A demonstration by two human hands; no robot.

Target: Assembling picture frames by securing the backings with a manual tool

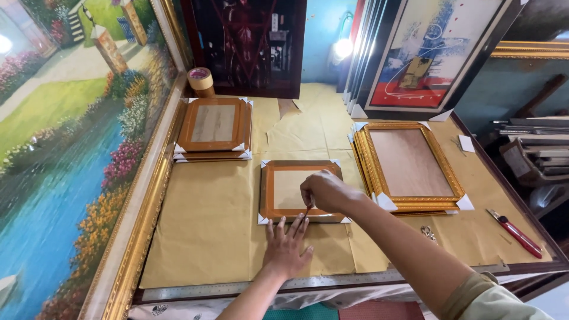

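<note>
Several picture frames [301, 191] on paper-covered workbench [207, 237]

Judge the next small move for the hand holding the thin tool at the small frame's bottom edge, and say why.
Probably a short push of the thin tool further along the bottom edge of the small frame. The right hand pinches it with the tip at that edge, and the left hand lies flat against the frame, bracing it on the brown paper.

small frame [301, 191] between frame stacks [214, 127], on table [201, 237]
</note>
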